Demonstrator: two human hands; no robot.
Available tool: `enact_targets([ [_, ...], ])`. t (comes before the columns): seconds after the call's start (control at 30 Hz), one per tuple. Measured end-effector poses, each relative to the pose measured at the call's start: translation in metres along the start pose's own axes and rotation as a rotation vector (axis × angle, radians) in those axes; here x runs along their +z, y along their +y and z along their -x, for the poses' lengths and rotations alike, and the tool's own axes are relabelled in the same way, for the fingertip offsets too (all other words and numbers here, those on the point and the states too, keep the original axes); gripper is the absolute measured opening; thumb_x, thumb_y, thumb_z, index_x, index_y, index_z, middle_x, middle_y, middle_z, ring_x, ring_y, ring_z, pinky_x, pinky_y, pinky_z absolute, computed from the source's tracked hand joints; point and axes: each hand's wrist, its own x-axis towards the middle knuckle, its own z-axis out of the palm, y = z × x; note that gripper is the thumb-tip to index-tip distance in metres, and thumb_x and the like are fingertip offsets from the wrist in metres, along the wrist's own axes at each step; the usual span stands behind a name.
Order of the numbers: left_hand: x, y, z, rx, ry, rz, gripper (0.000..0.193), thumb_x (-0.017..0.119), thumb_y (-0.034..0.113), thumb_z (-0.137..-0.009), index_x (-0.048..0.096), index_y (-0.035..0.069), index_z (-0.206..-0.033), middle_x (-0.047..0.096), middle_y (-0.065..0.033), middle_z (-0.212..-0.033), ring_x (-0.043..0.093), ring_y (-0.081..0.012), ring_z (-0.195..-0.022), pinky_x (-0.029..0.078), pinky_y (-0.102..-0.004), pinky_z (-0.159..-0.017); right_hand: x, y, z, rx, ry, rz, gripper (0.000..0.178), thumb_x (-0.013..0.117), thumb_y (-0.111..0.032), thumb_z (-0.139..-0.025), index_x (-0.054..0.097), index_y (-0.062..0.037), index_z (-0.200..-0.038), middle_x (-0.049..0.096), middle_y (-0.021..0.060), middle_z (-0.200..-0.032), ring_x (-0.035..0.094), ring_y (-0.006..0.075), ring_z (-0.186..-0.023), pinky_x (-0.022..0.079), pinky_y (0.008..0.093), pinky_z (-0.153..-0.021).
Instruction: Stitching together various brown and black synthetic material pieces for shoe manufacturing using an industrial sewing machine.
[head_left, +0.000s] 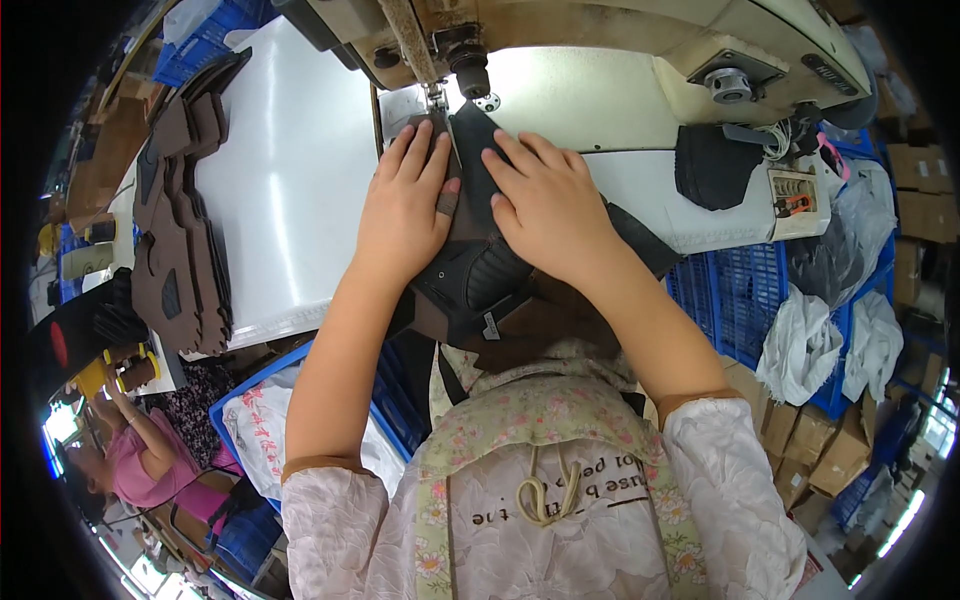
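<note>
A dark brown and black shoe-upper piece (470,275) lies across the sewing machine's bed, its far end by the presser foot (436,98). My left hand (408,205) rests flat on its left side, fingers stretched toward the foot. A grey band wraps a digit of that hand. On the black panel (472,150) lies my right hand (548,205), its fingers spread and its thumb apart. Both palms face down on the piece, and neither hand is closed round it. The near part of the piece hangs over the table edge toward my lap.
Stacked brown cut pieces (185,220) lie along the white table's (290,190) left side. At the right are a black piece (712,165) and a small tray (798,200). Blue crates (735,300) and white cloth (800,340) stand beyond. Another person (160,455) sits at far left.
</note>
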Motion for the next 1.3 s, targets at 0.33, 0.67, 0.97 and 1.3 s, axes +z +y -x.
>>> enact_targets([
  [0.33,0.0,0.001,0.0,-0.005,0.007,-0.013,0.045,0.06,0.014,-0.092,0.057,0.011,-0.137,0.047,-0.0214,-0.145,0.043,-0.0417,-0.135,0.038,-0.0459,-0.11,0.01,0.006,0.004,-0.004,0.016,-0.04,0.044,0.062,-0.032,-0.091,0.064,-0.0031,-0.125,0.057,0.0117,-0.138,0.05,0.0308,-0.127,0.038,0.0439,-0.105],
  [0.67,0.0,0.002,0.001,-0.005,0.022,-0.027,0.044,0.061,0.016,-0.092,0.059,0.013,-0.136,0.049,-0.0199,-0.145,0.044,-0.0403,-0.134,0.04,-0.0456,-0.109,0.01,0.003,0.0,0.031,-0.05,-0.016,0.051,0.067,-0.033,-0.088,0.059,-0.0047,-0.13,0.054,0.0092,-0.141,0.046,0.0296,-0.13,0.038,0.0442,-0.105],
  [0.97,0.0,0.003,-0.001,-0.016,0.026,0.002,0.044,0.061,0.015,-0.092,0.059,0.012,-0.135,0.049,-0.0202,-0.145,0.044,-0.0407,-0.134,0.039,-0.0456,-0.109,0.013,0.001,-0.003,0.039,-0.014,-0.018,0.053,0.071,-0.03,-0.083,0.06,-0.0045,-0.128,0.055,0.0098,-0.139,0.048,0.0308,-0.127,0.04,0.0446,-0.102],
  [1.3,-0.005,0.003,-0.001,-0.029,-0.016,0.028,0.044,0.063,0.015,-0.09,0.06,0.012,-0.134,0.048,-0.0204,-0.145,0.043,-0.041,-0.134,0.039,-0.046,-0.109,0.006,-0.005,-0.003,0.048,-0.061,-0.035,0.052,0.07,-0.028,-0.084,0.06,-0.0026,-0.128,0.054,0.0105,-0.14,0.048,0.0327,-0.127,0.04,0.0456,-0.103],
])
